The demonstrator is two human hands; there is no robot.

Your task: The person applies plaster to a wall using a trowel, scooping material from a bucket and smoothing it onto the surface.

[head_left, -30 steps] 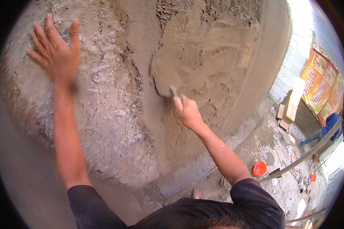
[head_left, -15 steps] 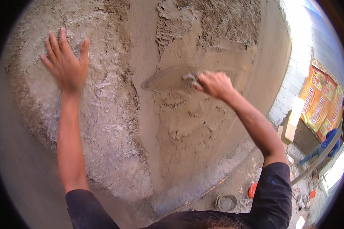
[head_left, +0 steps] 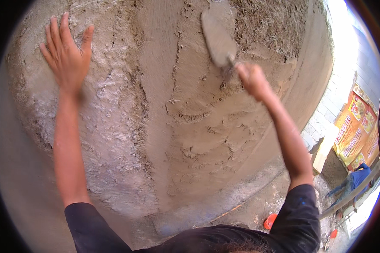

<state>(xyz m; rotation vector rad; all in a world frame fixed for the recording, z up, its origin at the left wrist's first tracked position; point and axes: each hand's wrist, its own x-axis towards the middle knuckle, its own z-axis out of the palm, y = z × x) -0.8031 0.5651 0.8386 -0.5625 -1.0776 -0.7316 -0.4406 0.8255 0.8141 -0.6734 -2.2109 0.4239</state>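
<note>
The left hand (head_left: 66,55) lies flat against the wall (head_left: 156,126), fingers spread and palm pressed on a rough, pale, dried patch of plaster at the upper left. The arm below it runs straight up from a dark sleeve (head_left: 93,227) at the lower edge

The right hand (head_left: 251,78) is closed around the handle of a trowel (head_left: 217,38), high on the wall and right of centre. The blade is coated in wet grey mortar and lies flat against the surface, pointing up and to the left from the fist. The hand itself is slightly blurred, so the fingers cannot be told apart

Between the two hands a smoother vertical band of grey plaster (head_left: 156,84) runs down the wall. Right of it, under the trowel, the fresh mortar (head_left: 211,126) shows curved ridges and scalloped marks, darker and wetter than the left side

At the foot of the wall the ground (head_left: 257,206) is dusty concrete. A small orange bowl (head_left: 270,221) sits there near the right sleeve. Further right stand yellow and orange printed sacks (head_left: 354,126) against a pale block wall (head_left: 337,84), with a blue object (head_left: 359,177) below them
</note>
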